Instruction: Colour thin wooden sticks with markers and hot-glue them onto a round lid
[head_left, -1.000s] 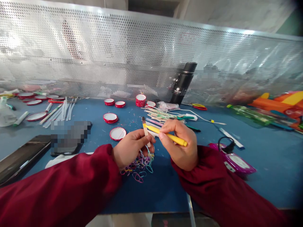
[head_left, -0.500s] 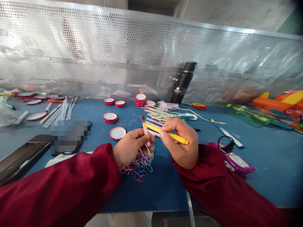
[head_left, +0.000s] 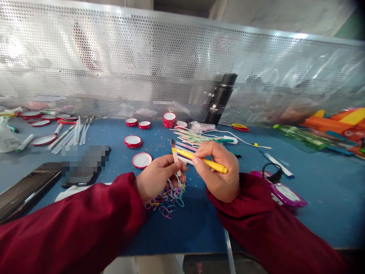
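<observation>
Between the thumb and fingers of my left hand (head_left: pixel 159 175) is a wooden craft stick (head_left: pixel 176 160), held upright with a slight tilt. Its top end is dark brown, with a yellow band just below. My right hand (head_left: pixel 219 171) grips a yellow marker pen (head_left: pixel 212 164), its tip pointing left at the yellow band; whether it touches I cannot tell. Under my left hand lies a heap of small coloured rubber bands (head_left: pixel 171 203). Just beyond both hands is a pile of sticks (head_left: pixel 189 137), some of them coloured.
Red-rimmed lids (head_left: pixel 132 141) stand on the blue table (head_left: pixel 196 228). Two phones (head_left: pixel 31 186) and white glue sticks (head_left: pixel 75 135) lie left. A black thermos (head_left: pixel 221 99) leans by the perforated screen (head_left: pixel 128 64). A purple device (head_left: pixel 286 196) sits right, with a green bottle (head_left: pixel 303 137) farther off.
Almost nothing differs. Both hands keep the stick and the marker in nearly the same place, and the view has shifted very slightly.
</observation>
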Demonstrator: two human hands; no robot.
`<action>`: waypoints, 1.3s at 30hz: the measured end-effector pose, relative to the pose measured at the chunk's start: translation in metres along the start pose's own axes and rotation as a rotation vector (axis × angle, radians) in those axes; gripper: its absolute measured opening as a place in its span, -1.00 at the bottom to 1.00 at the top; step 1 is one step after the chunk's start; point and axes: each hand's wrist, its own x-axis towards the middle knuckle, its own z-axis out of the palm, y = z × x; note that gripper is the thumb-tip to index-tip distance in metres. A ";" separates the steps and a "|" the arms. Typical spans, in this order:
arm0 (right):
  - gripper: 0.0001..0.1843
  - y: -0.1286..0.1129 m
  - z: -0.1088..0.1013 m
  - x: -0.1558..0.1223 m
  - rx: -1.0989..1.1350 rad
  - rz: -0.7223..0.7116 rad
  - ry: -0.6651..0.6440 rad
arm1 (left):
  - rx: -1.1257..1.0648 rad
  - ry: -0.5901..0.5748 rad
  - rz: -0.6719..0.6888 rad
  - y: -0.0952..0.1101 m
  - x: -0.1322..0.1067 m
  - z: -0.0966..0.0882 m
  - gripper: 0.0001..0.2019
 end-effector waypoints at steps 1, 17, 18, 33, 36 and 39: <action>-0.88 0.000 0.000 0.000 -0.003 -0.001 0.004 | 0.001 0.003 -0.002 0.001 0.000 0.000 -0.78; -0.88 -0.002 0.000 0.000 -0.009 0.003 0.001 | -0.010 0.010 0.003 0.001 -0.001 0.001 -0.78; -0.89 -0.003 0.000 0.000 -0.014 0.005 0.001 | -0.009 0.011 0.002 0.001 -0.001 0.001 -0.78; -0.89 -0.002 -0.001 0.002 -0.024 -0.005 -0.018 | -0.006 0.015 0.002 0.000 0.000 0.001 -0.75; -0.89 -0.003 -0.001 0.002 -0.018 -0.005 -0.021 | -0.006 0.019 -0.002 0.001 0.000 0.001 -0.76; -0.89 -0.002 -0.002 0.002 -0.006 -0.002 -0.027 | -0.014 0.014 -0.010 0.003 0.000 0.002 -0.79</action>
